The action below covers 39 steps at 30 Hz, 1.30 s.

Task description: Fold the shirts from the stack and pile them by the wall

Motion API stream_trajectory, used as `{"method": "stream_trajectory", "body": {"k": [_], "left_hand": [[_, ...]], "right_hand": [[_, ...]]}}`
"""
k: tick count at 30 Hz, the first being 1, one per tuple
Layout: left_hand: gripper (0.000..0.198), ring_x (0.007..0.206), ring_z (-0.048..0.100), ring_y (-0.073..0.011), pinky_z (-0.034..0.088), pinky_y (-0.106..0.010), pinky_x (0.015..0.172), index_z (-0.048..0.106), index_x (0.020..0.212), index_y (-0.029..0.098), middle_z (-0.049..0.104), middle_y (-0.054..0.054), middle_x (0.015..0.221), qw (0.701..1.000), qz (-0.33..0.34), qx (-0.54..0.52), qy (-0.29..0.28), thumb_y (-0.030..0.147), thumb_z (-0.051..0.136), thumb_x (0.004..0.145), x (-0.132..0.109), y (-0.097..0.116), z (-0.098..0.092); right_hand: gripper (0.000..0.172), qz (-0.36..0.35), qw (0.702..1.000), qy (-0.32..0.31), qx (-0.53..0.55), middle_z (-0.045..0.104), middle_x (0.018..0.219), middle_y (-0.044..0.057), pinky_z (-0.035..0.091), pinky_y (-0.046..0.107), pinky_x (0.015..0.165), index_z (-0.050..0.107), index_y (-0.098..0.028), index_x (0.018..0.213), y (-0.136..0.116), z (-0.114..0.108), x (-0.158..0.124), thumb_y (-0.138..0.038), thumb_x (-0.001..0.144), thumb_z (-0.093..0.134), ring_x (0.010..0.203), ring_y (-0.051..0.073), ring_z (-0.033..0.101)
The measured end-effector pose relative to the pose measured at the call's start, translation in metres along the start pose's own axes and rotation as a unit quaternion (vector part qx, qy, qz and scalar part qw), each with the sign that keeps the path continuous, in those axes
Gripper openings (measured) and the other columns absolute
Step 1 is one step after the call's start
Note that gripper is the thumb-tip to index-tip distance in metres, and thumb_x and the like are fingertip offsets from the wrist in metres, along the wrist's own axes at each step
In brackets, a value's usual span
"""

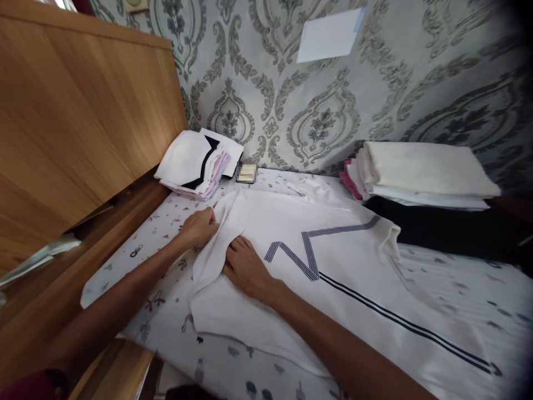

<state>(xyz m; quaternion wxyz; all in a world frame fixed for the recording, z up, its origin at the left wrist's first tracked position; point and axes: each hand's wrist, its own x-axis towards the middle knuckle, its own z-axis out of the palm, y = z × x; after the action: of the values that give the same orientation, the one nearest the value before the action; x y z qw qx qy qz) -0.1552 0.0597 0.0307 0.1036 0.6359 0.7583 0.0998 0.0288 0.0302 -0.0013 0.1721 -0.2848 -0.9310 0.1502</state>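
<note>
A white shirt [278, 216] with dark striped trim lies spread over a printed sheet. My left hand [200, 226] is closed on the shirt's left edge, where the cloth is lifted and turned over. Just right of it, my right hand [245, 266] has its fingers curled around the edge of the same folded part. The fingertips of both hands are partly hidden by the cloth. Toward the lower right the shirt spreads out, with a double dark stripe running along it.
A folded pile of clothes [187, 161] sits at the back left by a wooden cabinet [83, 105]. At the back right are another folded stack [425, 169] and a black cloth [449, 230]. A small card-like item [249, 173] lies near the patterned wall [270, 94].
</note>
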Motion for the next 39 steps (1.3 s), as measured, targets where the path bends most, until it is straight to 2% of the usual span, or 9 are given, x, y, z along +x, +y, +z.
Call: {"method": "stream_trajectory", "body": {"k": [6,11,14,18,23,27,31,36,39], "left_hand": [[0.004,0.088,0.064,-0.0251,0.045,-0.031,0.075,0.06,0.071,0.022,0.069,-0.005,0.083,0.999,-0.003,-0.025,-0.02,0.02,0.063,0.072,0.004,0.001,0.0],[0.003,0.074,0.062,-0.0196,0.047,-0.028,0.066,0.052,0.08,0.022,0.059,0.0,0.069,0.991,-0.03,-0.129,-0.008,0.023,0.055,0.081,0.004,-0.007,-0.008],[0.012,0.058,0.055,-0.0142,0.043,-0.023,0.053,0.046,0.089,0.023,0.052,0.006,0.064,0.955,-0.074,-0.284,-0.043,0.026,0.055,0.082,0.0,-0.014,-0.009],[0.037,0.047,0.046,-0.0095,0.032,-0.019,0.044,0.048,0.099,0.024,0.048,0.01,0.063,0.9,-0.045,-0.405,-0.154,0.023,0.066,0.067,-0.009,-0.025,-0.008],[0.023,0.043,0.046,-0.0094,0.035,-0.022,0.044,0.055,0.089,0.022,0.05,0.008,0.064,0.945,-0.026,-0.299,-0.129,0.022,0.063,0.067,-0.013,-0.039,-0.008],[0.017,0.067,0.063,-0.0179,0.044,-0.027,0.061,0.06,0.093,0.022,0.064,0.0,0.075,0.995,-0.002,-0.092,-0.037,0.036,0.058,0.083,-0.001,-0.034,-0.01],[0.026,0.099,0.065,-0.0261,0.046,-0.031,0.075,0.064,0.101,0.02,0.072,-0.008,0.101,0.999,-0.024,0.026,0.016,0.04,0.057,0.086,0.027,-0.015,-0.007],[0.01,0.093,0.066,-0.0229,0.047,-0.027,0.074,0.066,0.086,0.02,0.073,-0.005,0.094,0.999,-0.032,0.04,-0.004,0.023,0.063,0.077,0.054,-0.003,-0.006],[0.019,0.105,0.064,-0.0268,0.047,-0.032,0.081,0.065,0.099,0.019,0.068,-0.011,0.114,0.996,-0.039,0.067,0.031,0.017,0.054,0.083,0.047,-0.001,-0.011]], "right_hand": [[0.024,-0.002,1.0,0.004,0.004,0.064,0.117,0.013,0.038,0.043,0.108,0.066,-0.015,0.115,0.0,-0.001,0.0,-0.018,0.093,0.057,0.116,0.026,0.053],[0.02,0.001,1.0,0.007,0.004,0.064,0.118,0.014,0.039,0.041,0.107,0.067,-0.013,0.109,-0.001,-0.001,-0.001,-0.018,0.091,0.06,0.117,0.026,0.052],[0.019,-0.003,1.0,0.012,0.007,0.063,0.119,0.014,0.04,0.041,0.106,0.067,-0.014,0.109,0.0,-0.001,-0.001,-0.019,0.093,0.058,0.116,0.026,0.053],[0.026,-0.002,1.0,0.013,0.008,0.063,0.122,0.013,0.039,0.042,0.108,0.065,-0.016,0.118,0.0,0.0,-0.001,-0.019,0.093,0.057,0.119,0.026,0.052],[0.024,-0.008,1.0,0.018,0.003,0.063,0.123,0.013,0.039,0.043,0.107,0.065,-0.017,0.115,0.001,0.002,-0.001,-0.021,0.094,0.056,0.119,0.026,0.052],[0.021,-0.005,1.0,0.011,-0.001,0.064,0.121,0.014,0.038,0.043,0.108,0.066,-0.016,0.112,0.001,0.001,-0.001,-0.02,0.094,0.057,0.12,0.025,0.052],[0.022,-0.002,1.0,0.011,0.0,0.064,0.121,0.013,0.039,0.043,0.108,0.066,-0.016,0.113,0.001,0.001,-0.001,-0.019,0.092,0.058,0.12,0.026,0.052],[0.022,-0.008,1.0,0.014,-0.006,0.064,0.12,0.013,0.04,0.042,0.106,0.066,-0.016,0.112,0.002,0.002,-0.001,-0.019,0.092,0.059,0.119,0.026,0.052],[0.018,-0.01,1.0,0.017,-0.004,0.064,0.117,0.013,0.04,0.042,0.106,0.066,-0.016,0.108,0.002,0.002,-0.001,-0.02,0.093,0.058,0.117,0.026,0.053]]}}
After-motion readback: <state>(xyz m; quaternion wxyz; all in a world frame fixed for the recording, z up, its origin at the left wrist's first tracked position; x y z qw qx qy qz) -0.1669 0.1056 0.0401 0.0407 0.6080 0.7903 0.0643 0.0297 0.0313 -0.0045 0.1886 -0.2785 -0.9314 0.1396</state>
